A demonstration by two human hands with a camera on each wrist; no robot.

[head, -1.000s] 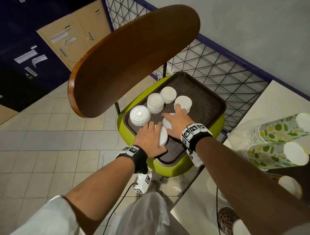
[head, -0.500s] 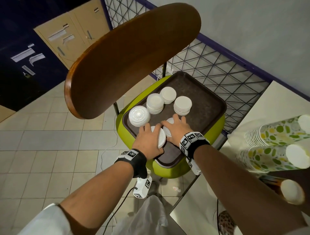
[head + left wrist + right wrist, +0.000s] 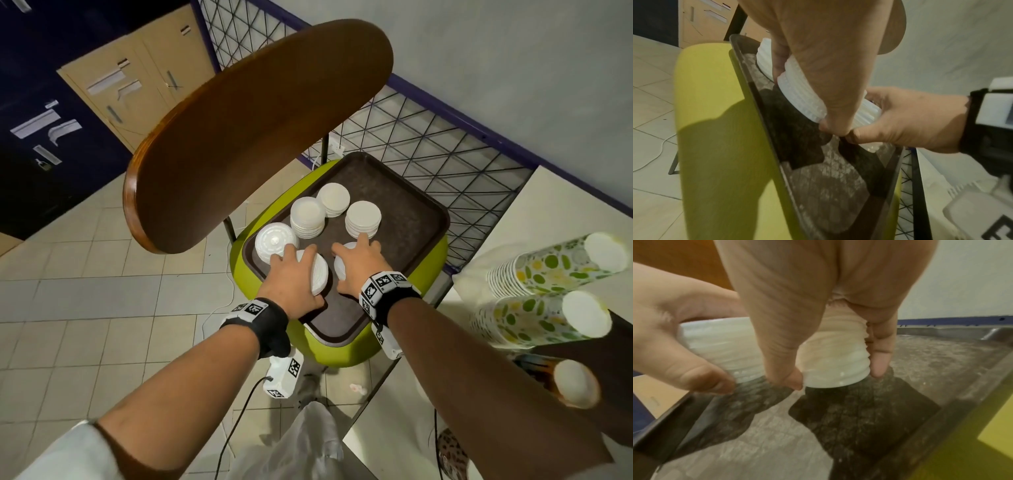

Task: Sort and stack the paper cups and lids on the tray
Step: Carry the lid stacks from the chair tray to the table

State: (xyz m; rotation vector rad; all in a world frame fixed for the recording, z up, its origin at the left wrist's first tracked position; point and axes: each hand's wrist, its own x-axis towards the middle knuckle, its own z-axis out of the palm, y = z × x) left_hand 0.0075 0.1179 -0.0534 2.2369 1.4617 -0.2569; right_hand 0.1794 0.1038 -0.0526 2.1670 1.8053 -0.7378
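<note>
A dark brown tray (image 3: 407, 192) lies on a green stool (image 3: 435, 263). Three stacks of white lids (image 3: 363, 217) stand at its far side, and a domed lid stack (image 3: 275, 241) stands at its left. My left hand (image 3: 294, 274) grips a tilted stack of ribbed lids (image 3: 318, 274) near the tray's front; the left wrist view shows the fingers curled round that stack (image 3: 803, 97). Just to the right, my right hand (image 3: 359, 263) grips a second lid stack (image 3: 342, 265), standing on the tray in the right wrist view (image 3: 834, 363). The two thumbs almost touch.
A brown wooden chair back (image 3: 257, 130) hangs over the tray's left side. Stacks of green-spotted paper cups (image 3: 548, 267) lie on a white table (image 3: 565, 192) at the right. A wire-mesh fence (image 3: 428, 137) stands behind, above tiled floor (image 3: 102, 274).
Both hands have drawn slightly apart, each with its own lid stack, so a strip of tray now shows between the two stacks. The left stack is more tilted.
</note>
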